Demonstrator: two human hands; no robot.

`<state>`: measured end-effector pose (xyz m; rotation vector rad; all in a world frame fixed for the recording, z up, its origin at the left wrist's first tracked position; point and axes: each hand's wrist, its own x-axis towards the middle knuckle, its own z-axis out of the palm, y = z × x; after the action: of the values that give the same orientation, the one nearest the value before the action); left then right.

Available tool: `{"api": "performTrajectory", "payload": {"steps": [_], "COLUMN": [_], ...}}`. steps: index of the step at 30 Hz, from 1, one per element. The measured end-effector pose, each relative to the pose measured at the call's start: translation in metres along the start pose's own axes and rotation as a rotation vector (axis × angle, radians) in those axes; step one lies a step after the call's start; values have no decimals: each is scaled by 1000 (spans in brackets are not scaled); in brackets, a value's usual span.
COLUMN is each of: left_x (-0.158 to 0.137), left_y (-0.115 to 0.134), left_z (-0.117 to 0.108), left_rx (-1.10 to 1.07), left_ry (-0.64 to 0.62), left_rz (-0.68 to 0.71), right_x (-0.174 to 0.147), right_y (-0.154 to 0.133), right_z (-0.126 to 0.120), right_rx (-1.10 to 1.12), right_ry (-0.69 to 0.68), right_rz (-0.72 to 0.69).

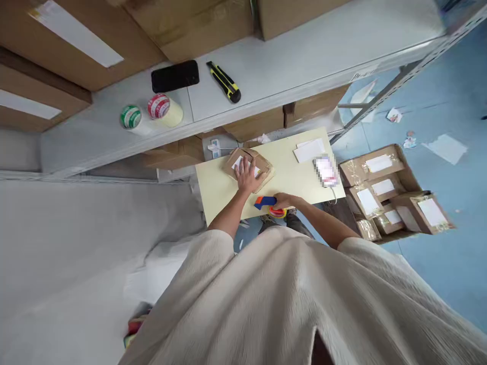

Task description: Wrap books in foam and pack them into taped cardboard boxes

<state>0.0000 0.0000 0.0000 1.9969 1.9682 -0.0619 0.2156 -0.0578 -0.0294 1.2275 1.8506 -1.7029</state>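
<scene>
My left hand (247, 176) lies flat, fingers spread, on a small brown cardboard box (232, 159) with a white label. The box rests at an angle on a pale yellow table (292, 167). Close to the table's front edge, my right hand (284, 201) is closed around a blue and orange tape dispenser (264, 202). A red and yellow tape roll (277, 212) shows just under that hand. The dispenser's front end points left, a little short of the box and apart from it. My right fingers are partly hidden by the grip.
White papers (309, 150) and a blurred-out phone (326, 171) with a cable lie on the table's right. A shelf (274, 66) above bears a black phone (175, 76), a yellow-black utility knife (224, 82) and tape rolls (159, 106). A carton of labelled boxes (409, 152) stands right, on blue floor.
</scene>
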Motion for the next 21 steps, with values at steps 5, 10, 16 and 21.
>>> {"api": "performTrajectory", "payload": {"steps": [5, 10, 16, 21], "left_x": [1, 0, -24, -45], "left_y": [4, 2, 19, 29], "left_z": [-1, -1, 10, 16], "left_rx": [-91, -120, -232, -373], "left_ry": [8, 19, 108, 11], "left_rz": [-4, -12, -283, -453], "right_x": [-41, -85, -134, -178], "right_y": [38, 50, 18, -30], "right_z": [-27, -65, -124, -190], "right_rx": [114, 368, 372, 113], "right_ry": [184, 428, 718, 885], "right_rz": [82, 92, -35, -300]}}
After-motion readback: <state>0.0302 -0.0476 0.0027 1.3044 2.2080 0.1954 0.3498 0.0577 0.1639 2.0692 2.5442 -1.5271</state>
